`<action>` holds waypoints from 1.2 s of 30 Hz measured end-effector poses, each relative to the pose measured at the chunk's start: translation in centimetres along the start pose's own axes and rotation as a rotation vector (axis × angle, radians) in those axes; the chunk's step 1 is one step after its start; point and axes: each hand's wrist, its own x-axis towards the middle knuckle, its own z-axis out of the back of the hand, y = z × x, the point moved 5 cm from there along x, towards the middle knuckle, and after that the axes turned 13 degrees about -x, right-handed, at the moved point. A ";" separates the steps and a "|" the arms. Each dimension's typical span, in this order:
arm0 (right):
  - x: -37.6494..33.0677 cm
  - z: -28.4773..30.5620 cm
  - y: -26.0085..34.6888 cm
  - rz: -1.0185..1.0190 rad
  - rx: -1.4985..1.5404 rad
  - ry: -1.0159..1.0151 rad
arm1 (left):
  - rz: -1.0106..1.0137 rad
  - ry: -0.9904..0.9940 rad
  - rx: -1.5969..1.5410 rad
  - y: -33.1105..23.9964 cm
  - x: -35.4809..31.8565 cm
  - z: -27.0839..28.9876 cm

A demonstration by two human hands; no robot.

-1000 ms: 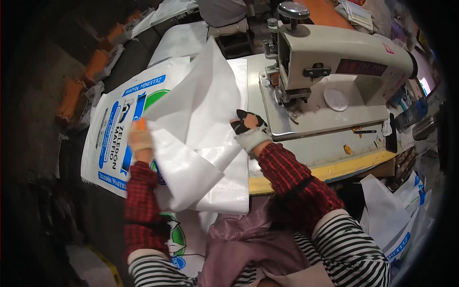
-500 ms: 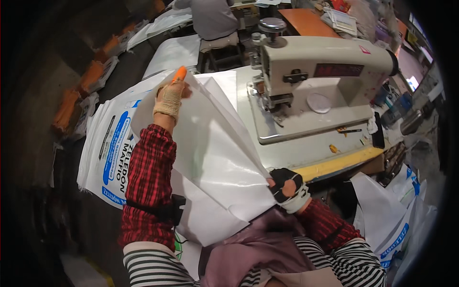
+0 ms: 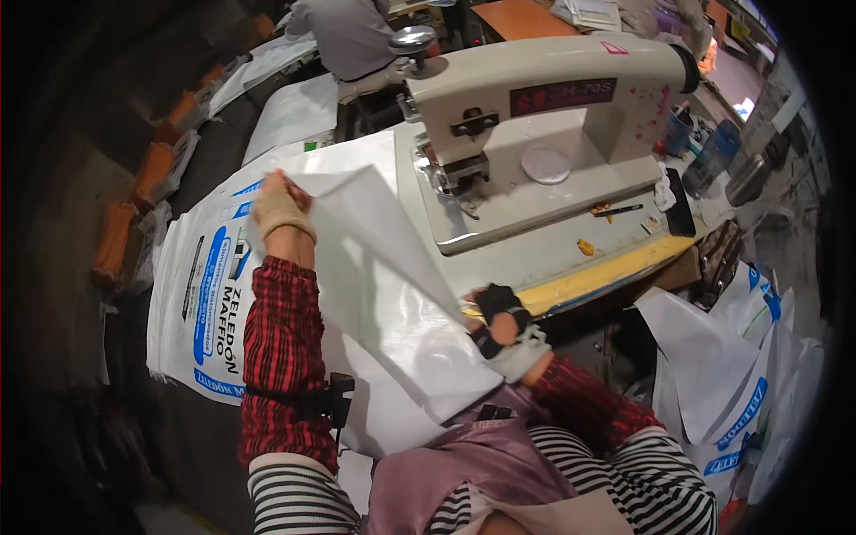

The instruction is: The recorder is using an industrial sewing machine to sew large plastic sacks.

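glossy white plastic sheet slants between tan-wrapped left hand (curled, far edge) and black-gloved right hand (half-closed, right edge) — holds unclear.

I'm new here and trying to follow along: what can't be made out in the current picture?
Head view throughout:
Left hand: fingertips blurred, grip unclear.
Printed sack: right part hidden by the white sheet.
Co-worker: head cut off by the top edge.
Sewing machine: parts under its head too small to distinguish.
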 end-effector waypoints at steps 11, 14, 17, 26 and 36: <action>-8.1 -6.0 -4.5 -0.155 0.357 0.482 | -0.939 0.901 1.645 6.9 -2.5 -7.2; -9.6 -2.0 -6.2 -0.212 0.388 0.111 | -0.848 1.074 1.300 14.8 -5.1 -5.6; -10.5 1.8 -4.8 -0.043 0.132 0.010 | -0.068 0.861 0.863 20.0 -5.0 -2.5; -12.9 -7.4 -7.6 -0.125 0.003 0.432 | -0.693 1.111 1.625 22.8 0.6 -2.5; 10.5 -1.0 -3.4 -0.186 -0.207 0.905 | 0.968 1.716 1.705 9.4 -12.1 -2.2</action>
